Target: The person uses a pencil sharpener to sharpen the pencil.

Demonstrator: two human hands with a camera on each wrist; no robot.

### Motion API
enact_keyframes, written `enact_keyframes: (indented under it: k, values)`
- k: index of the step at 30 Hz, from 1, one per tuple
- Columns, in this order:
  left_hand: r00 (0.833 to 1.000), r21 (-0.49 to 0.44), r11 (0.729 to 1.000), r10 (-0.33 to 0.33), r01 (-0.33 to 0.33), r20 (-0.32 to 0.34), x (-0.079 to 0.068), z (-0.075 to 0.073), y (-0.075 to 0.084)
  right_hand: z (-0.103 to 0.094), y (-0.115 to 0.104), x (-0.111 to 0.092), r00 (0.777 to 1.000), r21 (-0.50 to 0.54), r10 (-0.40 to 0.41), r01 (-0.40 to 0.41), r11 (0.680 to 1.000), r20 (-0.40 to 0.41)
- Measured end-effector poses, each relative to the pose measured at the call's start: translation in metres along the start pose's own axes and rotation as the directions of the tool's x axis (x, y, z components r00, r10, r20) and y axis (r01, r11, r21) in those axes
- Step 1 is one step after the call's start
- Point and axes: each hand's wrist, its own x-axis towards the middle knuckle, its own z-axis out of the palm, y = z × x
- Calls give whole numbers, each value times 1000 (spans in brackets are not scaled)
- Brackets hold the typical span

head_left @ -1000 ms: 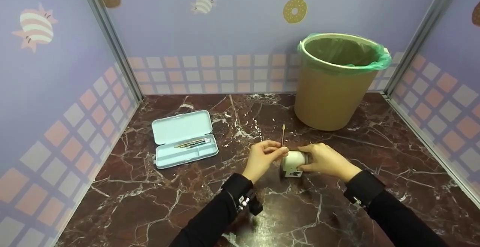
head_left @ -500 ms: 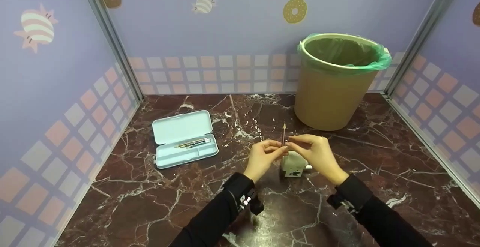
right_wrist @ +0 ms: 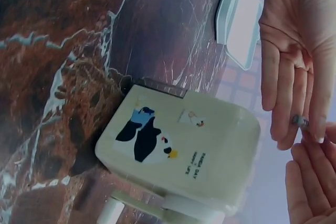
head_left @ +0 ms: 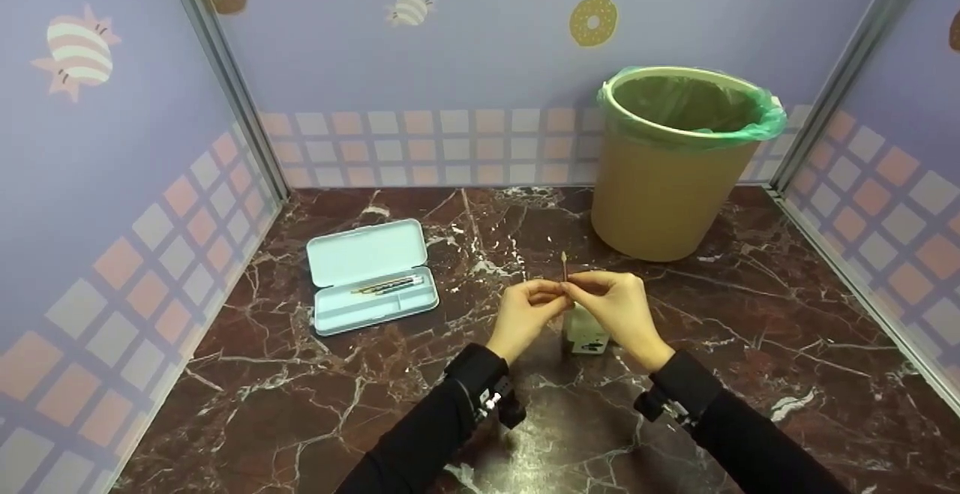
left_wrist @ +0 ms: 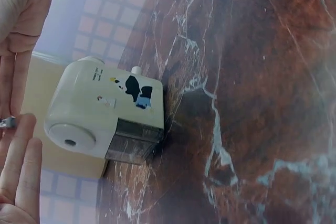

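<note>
My left hand [head_left: 527, 318] pinches a pencil [head_left: 565, 267] that stands upright with its sharpened tip up. From the other side, my right hand [head_left: 621, 315] brings thumb and forefinger together on the same pencil. The pencil's lower end [right_wrist: 300, 121] shows between the left fingers in the right wrist view. Just below the hands a cream crank pencil sharpener [left_wrist: 105, 103] with a panda print stands on the table, apart from both hands. Its round pencil hole faces the person, and its crank [right_wrist: 134, 205] is on the right side. The fingers partly hide the pencil.
To the left lies an opened light-blue pencil case [head_left: 367, 250] with several pencils [head_left: 388, 285] in it. A tan waste bin [head_left: 660, 194] with a green liner stands at the back right. Patterned walls border the marbled table [head_left: 375, 404].
My right hand has left the side of the sharpener and moved up and left to the pencil, meeting the left hand there. The left hand has barely moved.
</note>
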Motion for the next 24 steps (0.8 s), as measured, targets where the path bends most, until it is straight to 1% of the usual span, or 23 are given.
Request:
enact_keyframes:
  k: [4, 5, 6, 7, 8, 9, 10, 11, 12, 13, 14, 15, 16, 17, 19, 21, 23, 24]
  values:
    - [999, 71, 997, 41, -42, 12, -2, -10, 3, 2, -2, 2, 998, -20, -60, 60, 998, 18]
    - [998, 85, 995, 53, -54, 14, -2, -13, 3, 2, -2, 2, 996, -47, -89, 90, 995, 26]
    - [998, 101, 993, 61, -62, 17, -2, -17, 4, 1, -3, 3, 990, -86, -134, 136, 987, 38]
    - [998, 121, 991, 62, -63, 18, -3, -21, 6, 1, -3, 3, 981, -129, -186, 192, 973, 54]
    - [998, 137, 988, 64, -66, 16, -4, -25, 8, 0, -3, 4, 965, -180, -252, 261, 948, 69]
    - [997, 158, 985, 72, -73, 11, -5, -30, 10, 0, -3, 5, 941, -233, -325, 337, 912, 91]
    - [996, 181, 980, 86, -86, 8, -6, -35, 12, 0, -2, 7, 910, -286, -398, 413, 864, 114]
    - [995, 205, 973, 103, -102, 7, -7, -40, 14, 0, -2, 8, 874, -340, -467, 483, 807, 135]
    - [992, 235, 964, 124, -123, 11, -9, -44, 16, 0, -1, 9, 836, -380, -525, 542, 750, 156]
    - [988, 271, 950, 154, -153, 19, -10, -48, 19, 0, -1, 10, 803, -409, -570, 586, 699, 175]
    - [981, 307, 932, 191, -191, 30, -11, -52, 20, 0, 0, 12, 773, -432, -604, 621, 654, 195]
    - [971, 351, 907, 233, -234, 46, -12, -55, 21, 1, -1, 12, 750, -444, -626, 646, 621, 214]
    - [960, 399, 875, 271, -274, 64, -14, -58, 23, 2, -1, 13, 731, -452, -642, 665, 595, 230]
    - [948, 451, 837, 307, -310, 83, -15, -61, 24, 3, -1, 13, 714, -457, -656, 682, 571, 245]
    - [922, 553, 747, 368, -369, 118, -18, -65, 25, 5, -1, 13, 684, -450, -676, 712, 539, 274]
    - [899, 628, 664, 413, -406, 146, -21, -69, 25, 8, -2, 13, 659, -433, -691, 737, 518, 296]
    - [879, 673, 598, 445, -434, 171, -23, -72, 24, 12, -3, 12, 637, -417, -704, 758, 501, 313]
    - [870, 687, 574, 459, -447, 182, -24, -74, 24, 14, -3, 12, 630, -410, -708, 765, 497, 319]
